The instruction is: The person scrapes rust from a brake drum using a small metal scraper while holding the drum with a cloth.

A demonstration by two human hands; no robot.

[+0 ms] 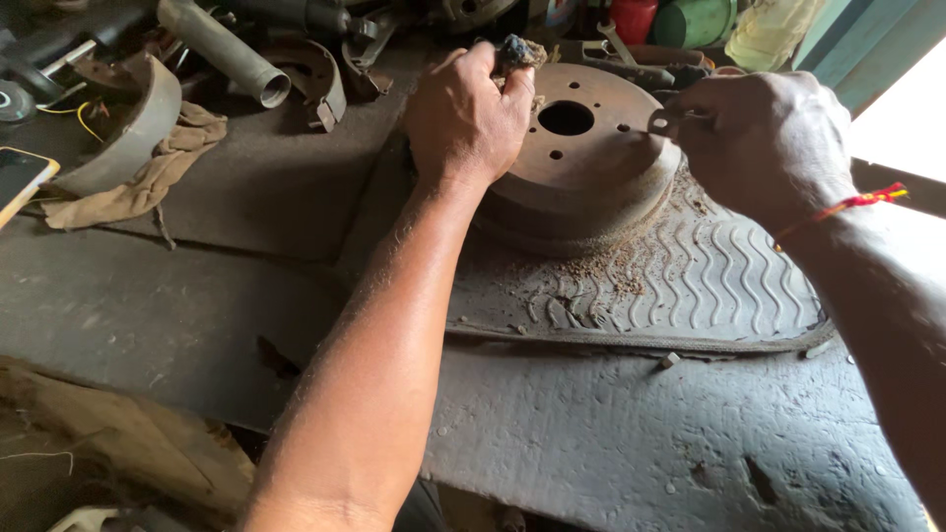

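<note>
bare forearms, no sleeves; a red-and-yellow thread band (855, 203) circles the right wrist.

You are looking down on a grimy dark work surface (246, 296) laid with a ridged rubber mat (709, 286). Rusty parts, a metal pipe (227, 49) and a tan rag (148, 172) crowd the far edge, and bright daylight comes in at your upper right (907, 108)

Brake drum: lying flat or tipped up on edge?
Lying flat. The brake drum rests on the ribbed rubber mat, its holed face up, between the left hand and right hand.
</note>
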